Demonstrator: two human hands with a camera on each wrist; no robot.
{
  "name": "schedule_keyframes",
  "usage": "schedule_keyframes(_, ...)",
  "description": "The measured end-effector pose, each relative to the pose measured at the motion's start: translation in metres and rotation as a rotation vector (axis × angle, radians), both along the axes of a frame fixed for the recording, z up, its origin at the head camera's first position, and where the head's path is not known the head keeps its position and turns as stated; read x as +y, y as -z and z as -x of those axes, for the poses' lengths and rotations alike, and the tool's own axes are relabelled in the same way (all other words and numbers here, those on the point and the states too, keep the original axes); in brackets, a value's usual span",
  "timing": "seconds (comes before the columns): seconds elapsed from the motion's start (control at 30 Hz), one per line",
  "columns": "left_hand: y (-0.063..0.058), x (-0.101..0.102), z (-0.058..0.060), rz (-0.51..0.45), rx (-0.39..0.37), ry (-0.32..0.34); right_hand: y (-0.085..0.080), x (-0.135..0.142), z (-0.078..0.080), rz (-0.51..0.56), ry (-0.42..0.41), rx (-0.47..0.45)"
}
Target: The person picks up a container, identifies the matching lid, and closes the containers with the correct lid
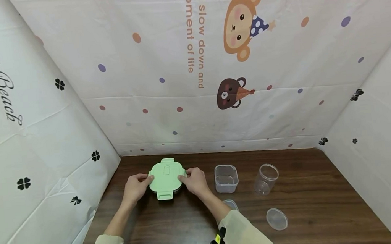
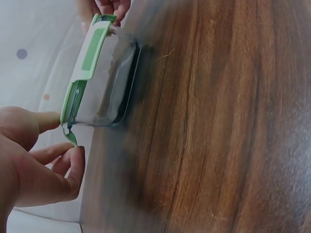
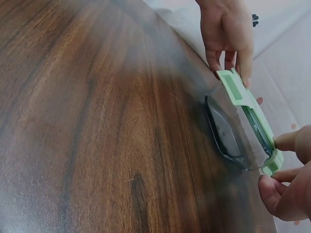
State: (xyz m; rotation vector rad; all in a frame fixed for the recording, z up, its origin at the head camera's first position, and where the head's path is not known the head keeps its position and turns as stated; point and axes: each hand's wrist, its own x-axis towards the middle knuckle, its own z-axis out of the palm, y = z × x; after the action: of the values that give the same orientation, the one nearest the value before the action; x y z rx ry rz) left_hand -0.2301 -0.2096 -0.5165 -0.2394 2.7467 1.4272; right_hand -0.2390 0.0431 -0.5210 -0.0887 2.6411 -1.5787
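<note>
A glass food container [image 2: 99, 92] with a light green snap lid [image 1: 167, 178] stands on the table, and both hands are at its sides. My left hand [image 1: 136, 187] pinches the lid's left side, thumb on the top edge and fingertips at the side latch [image 2: 71, 138], which angles outward. On the opposite side, my right hand [image 1: 195, 181] holds the lid edge with its thumb on top and fingers beneath the right latch [image 3: 273, 164]. The front latch [image 3: 233, 89] lies folded down against the glass wall.
Right of the hands stand a square clear plastic tub [image 1: 226, 184] and a clear cylindrical jar [image 1: 266, 179]. A round translucent lid [image 1: 277, 219] lies nearer the front. Another clear lid [image 1: 231, 203] is partly hidden by the right forearm. Printed cloth walls [image 1: 182, 123] border the wooden table [image 1: 176, 230].
</note>
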Motion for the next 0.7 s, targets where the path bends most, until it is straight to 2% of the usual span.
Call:
schedule_keyframes(0.33, -0.0046, 0.0022, 0.0007, 0.045, -0.026, -0.017, -0.0005, 0.0025, -0.0004, 0.026, 0.010, -0.025)
schedule_keyframes(0.7, -0.0070, -0.0023, -0.0013, 0.017, -0.062, -0.008, 0.0015, 0.0036, -0.0010, 0.087, 0.046, -0.095)
